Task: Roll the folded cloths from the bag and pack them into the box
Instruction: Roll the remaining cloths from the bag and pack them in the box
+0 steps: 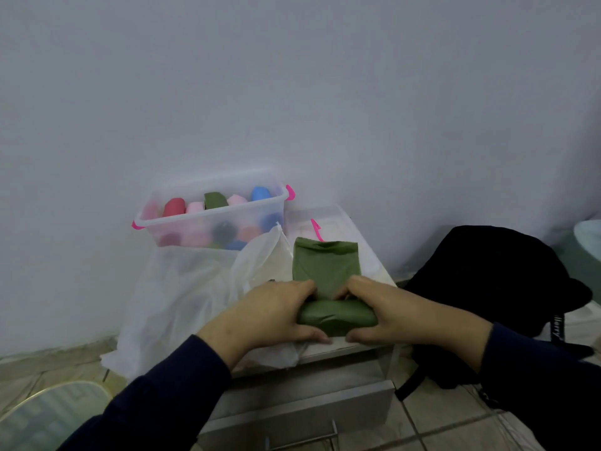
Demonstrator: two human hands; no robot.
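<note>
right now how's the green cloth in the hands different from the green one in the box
The green cloth in the hands is half rolled, its far part flat on the cabinet; the green roll is finished. The first is gripped by both hands; the second sits among other rolls in the box. Both are olive green.

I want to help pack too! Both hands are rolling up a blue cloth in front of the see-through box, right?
Not quite: the cloth is green, not blue. The head view shows the left hand and right hand gripping its rolled end, in front of the see-through box.
</note>
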